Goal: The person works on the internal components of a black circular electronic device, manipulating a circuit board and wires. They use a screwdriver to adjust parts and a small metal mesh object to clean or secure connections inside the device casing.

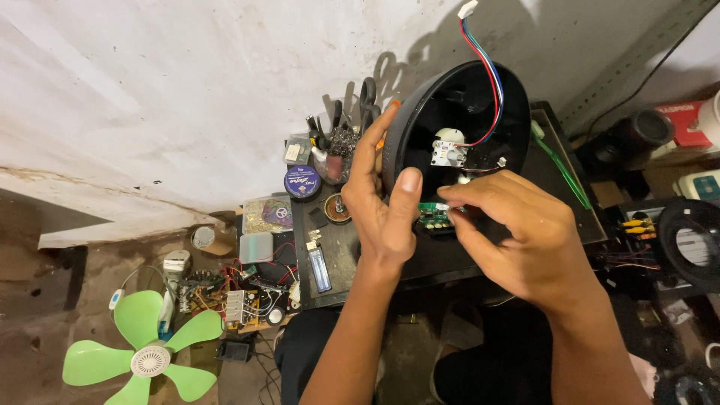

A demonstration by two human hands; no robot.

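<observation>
My left hand (379, 206) grips the rim of a round black plastic housing (420, 112) and holds it tilted up, its hollow side toward me. Inside sit a small white motor part (448, 150) and a green circuit board (430, 215). Red, blue and white wires (484, 67) run up out of the housing to a white connector (467, 9). My right hand (517, 232) reaches into the lower part of the housing. Its thumb and forefinger pinch a small white connector (444, 206) right at the green board.
A dark work board (337, 255) holds a holder of scissors and tools (341, 142), a round blue tin (302, 182) and a lighter (319, 268). Loose circuit boards (225, 300) and a green fan blade (146, 352) lie at lower left. Black fan parts (690, 240) sit at right.
</observation>
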